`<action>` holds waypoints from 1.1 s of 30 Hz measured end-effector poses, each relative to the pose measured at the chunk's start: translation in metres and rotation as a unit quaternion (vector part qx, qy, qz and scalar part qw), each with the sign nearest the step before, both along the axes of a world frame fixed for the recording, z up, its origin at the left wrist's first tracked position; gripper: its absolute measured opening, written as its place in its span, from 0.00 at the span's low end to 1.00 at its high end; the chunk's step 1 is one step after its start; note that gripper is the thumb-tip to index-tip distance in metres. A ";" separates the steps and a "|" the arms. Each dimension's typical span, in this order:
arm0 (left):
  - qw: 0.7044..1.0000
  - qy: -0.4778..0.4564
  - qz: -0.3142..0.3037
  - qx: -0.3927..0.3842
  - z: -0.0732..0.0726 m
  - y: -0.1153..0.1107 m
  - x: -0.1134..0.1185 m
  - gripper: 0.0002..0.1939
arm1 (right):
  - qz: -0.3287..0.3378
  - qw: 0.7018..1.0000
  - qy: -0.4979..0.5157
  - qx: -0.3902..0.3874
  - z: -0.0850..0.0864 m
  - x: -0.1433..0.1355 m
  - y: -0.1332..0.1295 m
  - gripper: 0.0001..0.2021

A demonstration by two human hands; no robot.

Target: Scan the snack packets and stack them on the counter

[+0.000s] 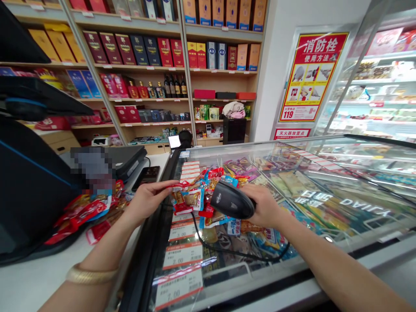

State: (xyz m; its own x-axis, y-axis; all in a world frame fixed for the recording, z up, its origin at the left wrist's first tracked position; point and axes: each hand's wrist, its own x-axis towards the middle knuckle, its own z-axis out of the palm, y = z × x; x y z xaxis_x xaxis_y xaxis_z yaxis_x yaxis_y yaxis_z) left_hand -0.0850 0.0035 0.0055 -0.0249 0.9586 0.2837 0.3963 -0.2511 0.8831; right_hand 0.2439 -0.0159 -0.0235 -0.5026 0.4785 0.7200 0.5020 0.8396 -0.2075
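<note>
The snack packets (191, 200) lie heaped on the glass freezer top (227, 273); at their left the left hand (147, 201) pinches a red edge; at their right the right hand (264, 203) grips the scanner (232, 201), its long axis aimed leftward

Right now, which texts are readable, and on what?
"消防栓": fire-hydrant poster
"使用方法": poster
"119": poster
"灭火器放置点": red sign
"3.00": price label
"2.00": next label
"7.00": nearest label
"DAILY": freezer glass
Too small/blurred: barcode scanner logo, most snack packets, shelved boxes.
</note>
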 end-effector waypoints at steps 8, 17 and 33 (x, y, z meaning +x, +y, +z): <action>0.993 -0.065 0.082 0.061 -0.003 -0.005 0.012 0.32 | 0.000 1.000 0.001 -0.009 0.003 -0.002 -0.003 0.08; 0.993 -0.003 0.027 0.112 -0.005 -0.010 0.027 0.29 | 0.012 1.000 0.008 0.004 0.008 -0.003 -0.010 0.13; 0.954 0.113 -0.193 -0.200 0.008 -0.017 0.020 0.28 | 0.035 0.989 -0.144 -0.008 0.018 0.002 -0.017 0.15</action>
State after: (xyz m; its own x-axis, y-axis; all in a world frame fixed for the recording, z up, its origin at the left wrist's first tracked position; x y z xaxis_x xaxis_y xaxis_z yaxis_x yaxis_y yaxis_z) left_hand -0.0653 -0.0135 0.0133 0.3696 0.9169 -0.1508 0.5338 -0.0767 0.8421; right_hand 0.2461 -0.0328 -0.0051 -0.7187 0.4453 0.5340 0.4825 0.8724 -0.0782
